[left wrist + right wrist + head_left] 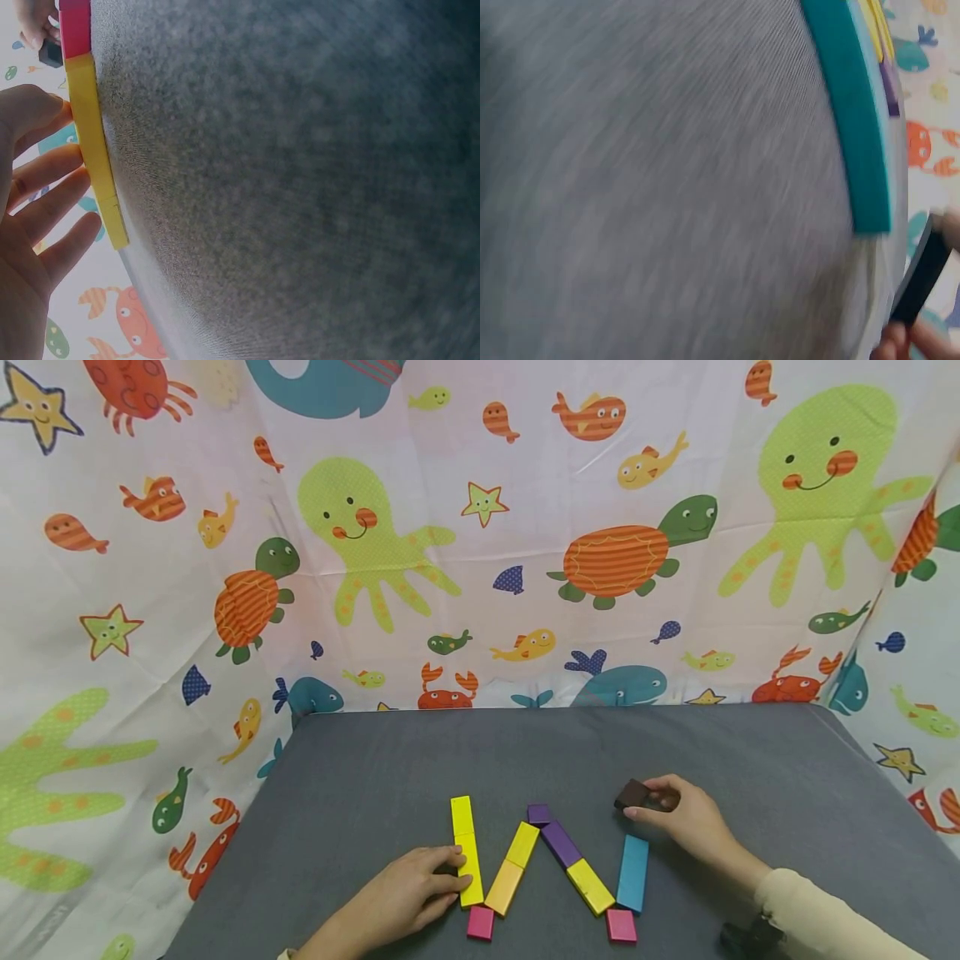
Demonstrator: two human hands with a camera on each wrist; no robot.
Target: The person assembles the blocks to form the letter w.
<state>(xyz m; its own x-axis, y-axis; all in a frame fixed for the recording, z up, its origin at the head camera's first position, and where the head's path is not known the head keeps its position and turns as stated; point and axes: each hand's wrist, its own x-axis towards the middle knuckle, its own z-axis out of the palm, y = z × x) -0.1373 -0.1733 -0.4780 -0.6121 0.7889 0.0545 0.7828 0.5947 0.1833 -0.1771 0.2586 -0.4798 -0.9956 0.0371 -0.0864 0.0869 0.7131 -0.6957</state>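
Observation:
On the grey cloth, coloured blocks lie in a zigzag row. My left hand (408, 893) rests its fingertips along the side of the yellow block (469, 872) at the left end of the row; in the left wrist view its fingers (49, 172) are spread and touch that block's edge. My right hand (693, 822) pinches a dark brown block (632, 795) between thumb and fingers, beyond the far end of the blue block (633, 872). Part of the brown block is hidden by the fingers. In the right wrist view the pinched block (922, 274) hangs tilted beside the blue block's end.
Pink blocks (481, 923) (621, 926) sit at the row's two near corners. Between them slant an orange block (504, 887), yellow blocks (590, 885) and purple blocks (561, 843). A sea-animal curtain (480, 552) hangs behind the table (390, 760). Something black (750, 937) is at the right wrist.

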